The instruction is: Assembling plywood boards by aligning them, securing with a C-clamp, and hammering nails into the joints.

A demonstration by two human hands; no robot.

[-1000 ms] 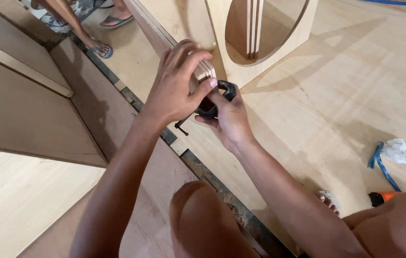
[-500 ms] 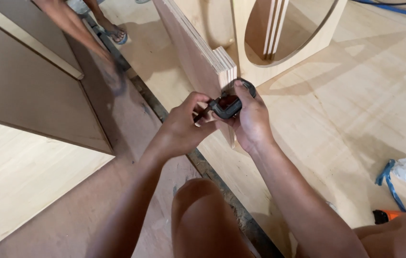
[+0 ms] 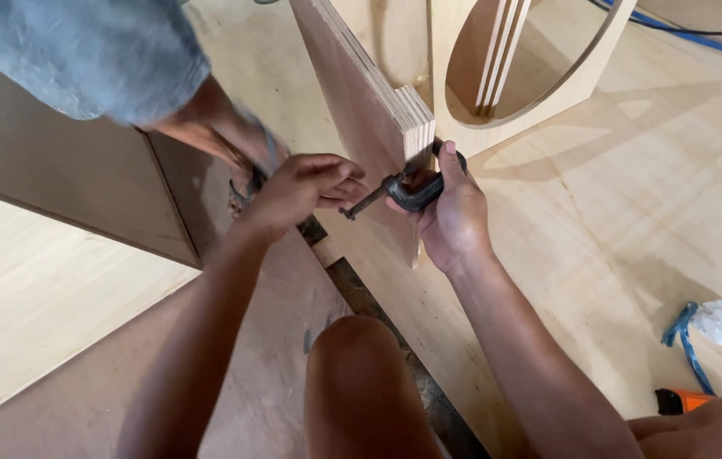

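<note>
A dark metal C-clamp (image 3: 412, 191) sits at the end of an upright plywood board (image 3: 369, 110) — the right hand (image 3: 454, 212) wraps its frame, the left hand (image 3: 301, 187) pinches the screw handle. Pale plywood sheets (image 3: 616, 204) cover the floor; a blue-and-white rag (image 3: 710, 327) lies well apart.

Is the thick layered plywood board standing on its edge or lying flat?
Standing on edge: the thick layered plywood board rises upright from the floor, its striped end face visible, with the dark metal clamp gripping it.

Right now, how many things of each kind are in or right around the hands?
Hands: 2, left hand and right hand
Dark metal clamp: 1
Upright plywood panel: 1
Total: 4
</note>
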